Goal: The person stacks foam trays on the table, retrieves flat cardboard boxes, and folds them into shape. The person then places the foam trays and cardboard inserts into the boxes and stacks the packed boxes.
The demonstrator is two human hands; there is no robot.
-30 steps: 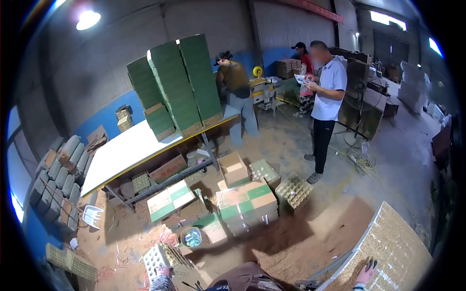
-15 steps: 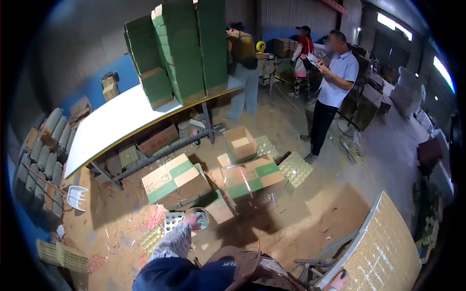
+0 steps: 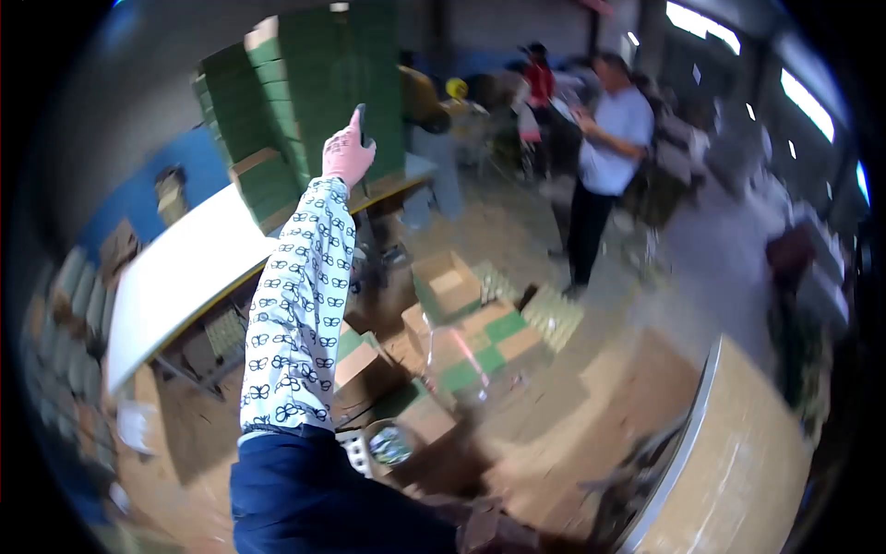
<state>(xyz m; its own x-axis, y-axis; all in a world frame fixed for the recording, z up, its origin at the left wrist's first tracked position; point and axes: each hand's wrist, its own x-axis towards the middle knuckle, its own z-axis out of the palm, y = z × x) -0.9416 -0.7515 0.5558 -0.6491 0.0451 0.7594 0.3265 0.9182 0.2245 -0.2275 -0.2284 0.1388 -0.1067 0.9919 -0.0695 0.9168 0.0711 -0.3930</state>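
Observation:
My left hand (image 3: 348, 159), in a pink glove with dark fingertips, is raised at the end of an outstretched arm. Its index finger points up and the thumb stands apart; I see nothing held in it. A white sleeve (image 3: 300, 295) with a dark butterfly print covers the forearm. Behind the hand, in line with it, rise tall stacks of green cartons (image 3: 337, 83) on a white-topped table (image 3: 185, 268). Below the arm, a round container (image 3: 389, 445) holds small shiny things too blurred to name. My right hand is out of the frame.
Cartons (image 3: 484, 346) lie on the floor, with egg trays (image 3: 554, 314) beside them. A slanted board (image 3: 729, 452) with a pale edge fills the lower right. A person in a white shirt (image 3: 609, 129) stands ahead; others are farther back. Filled sacks (image 3: 78, 295) are piled left.
My left hand has left the round container and swung up and forward to point. My right hand, earlier at the slanted board's lower edge, has gone out of view. The camera view has shifted.

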